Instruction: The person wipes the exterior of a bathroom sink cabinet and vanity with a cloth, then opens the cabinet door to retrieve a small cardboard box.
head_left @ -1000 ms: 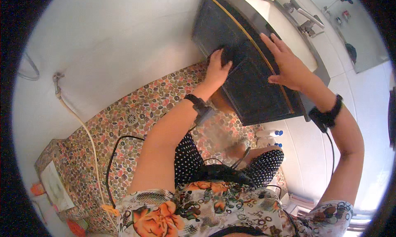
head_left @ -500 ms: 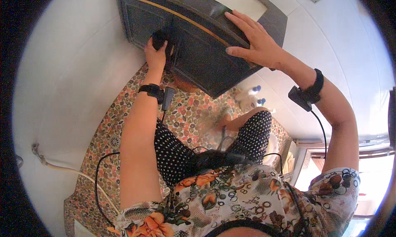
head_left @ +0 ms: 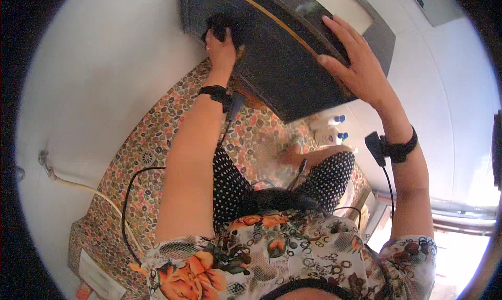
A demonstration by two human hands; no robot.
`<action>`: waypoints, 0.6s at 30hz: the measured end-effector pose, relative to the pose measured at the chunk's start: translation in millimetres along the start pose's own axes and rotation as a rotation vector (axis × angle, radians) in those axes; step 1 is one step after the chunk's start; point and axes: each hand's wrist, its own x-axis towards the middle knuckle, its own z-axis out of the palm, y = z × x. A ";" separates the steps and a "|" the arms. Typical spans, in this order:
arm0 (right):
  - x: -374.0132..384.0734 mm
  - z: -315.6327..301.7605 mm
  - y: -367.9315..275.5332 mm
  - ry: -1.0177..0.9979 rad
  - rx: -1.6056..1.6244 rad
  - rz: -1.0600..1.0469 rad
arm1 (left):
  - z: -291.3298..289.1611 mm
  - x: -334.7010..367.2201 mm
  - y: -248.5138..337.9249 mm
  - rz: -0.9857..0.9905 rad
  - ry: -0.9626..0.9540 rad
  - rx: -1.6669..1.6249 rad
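Note:
A dark vanity-like cabinet with a yellow strip along its upper edge fills the top of the view. My left hand is closed on a black bunched item, perhaps a cloth or a scrubber, pressed against the cabinet's front on the left. Dark on dark, its exact kind does not show. My right hand lies with fingers spread on the cabinet's dark top edge, near the pale basin or inset. Each wrist carries a black strap with a small box and a cable.
White-capped-in-blue bottles stand on the floor right of the cabinet. A hose runs from a wall tap at the left. The pebble-patterned floor has a round drain. Light walls flank both sides.
The view has shifted, so the cabinet sits farther right and higher. My left hand has the black item farther up the cabinet front. My right hand stays on the top edge.

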 end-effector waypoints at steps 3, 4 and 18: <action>1.6 5.9 8.7 0.011 -0.001 -0.031 | 5.8 1.5 -9.9 0.064 0.023 0.054; 0.2 7.6 13.2 0.018 0.000 -0.031 | 5.7 4.4 -8.8 0.153 0.015 0.073; 41.8 47.3 -18.7 0.117 -0.413 0.164 | -16.6 3.8 96.0 0.051 -0.101 -0.235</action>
